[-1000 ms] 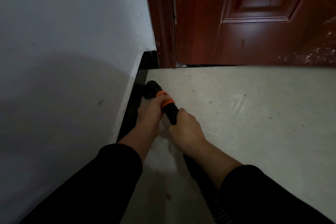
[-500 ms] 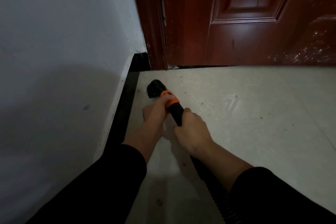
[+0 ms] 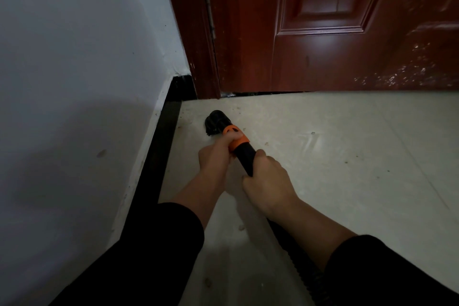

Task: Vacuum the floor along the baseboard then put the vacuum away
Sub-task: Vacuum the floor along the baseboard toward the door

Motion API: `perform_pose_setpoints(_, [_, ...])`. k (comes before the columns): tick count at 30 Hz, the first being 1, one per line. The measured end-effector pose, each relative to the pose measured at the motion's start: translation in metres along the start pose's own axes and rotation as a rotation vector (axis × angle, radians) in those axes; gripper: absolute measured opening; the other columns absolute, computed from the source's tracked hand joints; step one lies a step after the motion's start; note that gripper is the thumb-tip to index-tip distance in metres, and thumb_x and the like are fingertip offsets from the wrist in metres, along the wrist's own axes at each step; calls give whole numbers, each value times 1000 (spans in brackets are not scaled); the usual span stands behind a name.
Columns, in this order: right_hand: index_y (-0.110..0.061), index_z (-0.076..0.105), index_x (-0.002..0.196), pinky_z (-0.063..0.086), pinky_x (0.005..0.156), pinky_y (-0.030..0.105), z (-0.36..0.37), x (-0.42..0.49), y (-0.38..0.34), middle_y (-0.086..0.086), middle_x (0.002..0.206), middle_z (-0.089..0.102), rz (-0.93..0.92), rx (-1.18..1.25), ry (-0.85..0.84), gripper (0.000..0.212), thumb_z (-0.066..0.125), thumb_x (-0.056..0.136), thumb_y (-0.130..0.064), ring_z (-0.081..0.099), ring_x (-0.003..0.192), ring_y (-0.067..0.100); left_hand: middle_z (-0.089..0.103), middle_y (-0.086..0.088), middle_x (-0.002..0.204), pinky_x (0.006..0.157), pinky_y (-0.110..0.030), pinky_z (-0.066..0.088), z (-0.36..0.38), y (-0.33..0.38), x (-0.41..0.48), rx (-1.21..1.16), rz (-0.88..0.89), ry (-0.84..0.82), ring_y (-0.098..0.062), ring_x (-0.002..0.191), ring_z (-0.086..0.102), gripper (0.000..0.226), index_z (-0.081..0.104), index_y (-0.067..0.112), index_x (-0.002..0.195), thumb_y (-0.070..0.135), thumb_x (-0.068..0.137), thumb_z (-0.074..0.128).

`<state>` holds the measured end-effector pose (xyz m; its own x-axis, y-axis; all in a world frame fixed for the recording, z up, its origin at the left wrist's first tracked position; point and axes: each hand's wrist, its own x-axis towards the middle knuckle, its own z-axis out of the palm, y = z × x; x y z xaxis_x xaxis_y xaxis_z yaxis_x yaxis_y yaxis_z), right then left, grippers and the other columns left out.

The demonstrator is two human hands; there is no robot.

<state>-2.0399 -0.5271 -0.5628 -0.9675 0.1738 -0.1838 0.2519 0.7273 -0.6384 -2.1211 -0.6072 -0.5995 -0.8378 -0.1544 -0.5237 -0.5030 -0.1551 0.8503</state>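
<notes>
A black vacuum nozzle with an orange collar rests on the pale floor, a short way right of the black baseboard. My left hand grips the wand at the orange collar. Just behind it, my right hand grips the black wand. The ribbed black hose runs back under my right forearm toward the bottom edge. The vacuum body is out of view.
A white wall rises on the left above the baseboard. A dark red door and its frame close off the far side. Small crumbs and specks lie on the floor tiles near the corner.
The nozzle has moved away from the baseboard, out to the right onto the open floor. Both hands keep their grip on the wand.
</notes>
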Motion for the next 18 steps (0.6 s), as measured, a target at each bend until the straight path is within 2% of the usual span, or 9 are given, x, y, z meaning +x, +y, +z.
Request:
perform_pose_setpoints(3, [-5, 45, 119, 41, 68, 29, -4, -3, 5, 9, 103, 52, 7, 5, 4, 33, 54, 88, -12, 51, 84, 21, 71, -13, 92, 84, -38, 57, 5, -4, -3, 10, 0, 5, -26, 83, 69, 28, 66, 9, 82, 25, 66, 81])
perform_pose_setpoints(6, [-5, 45, 119, 41, 68, 28, -8, -6, 10, 9, 103, 52, 3, -15, 16, 33, 54, 88, -13, 50, 83, 19, 72, -13, 94, 88, -41, 56, 11, -6, -6, 3, -6, -23, -26, 88, 70, 26, 65, 11, 80, 25, 66, 82])
perform_pose_setpoints(11, [-5, 44, 121, 42, 70, 28, -16, -12, 16, 11, 108, 54, 4, -38, 22, 34, 53, 89, -12, 49, 84, 18, 71, -11, 94, 78, -31, 56, 18, -9, -16, -24, -22, -54, -21, 84, 70, 26, 65, 10, 85, 24, 68, 80])
perform_pose_setpoints(16, [-6, 45, 118, 40, 68, 28, -24, -18, 23, 7, 100, 50, 16, -44, 20, 31, 53, 89, -11, 50, 82, 18, 70, -10, 93, 64, -24, 52, 25, -10, -29, -44, -33, -70, -18, 79, 68, 24, 64, 11, 85, 23, 71, 79])
perform_pose_setpoints(18, [-6, 45, 117, 40, 67, 28, -27, -20, 26, 8, 101, 52, 21, -56, 22, 30, 52, 88, -11, 50, 82, 19, 70, -10, 93, 62, -23, 51, 29, -10, -33, -54, -44, -70, -18, 78, 68, 22, 64, 11, 83, 22, 71, 79])
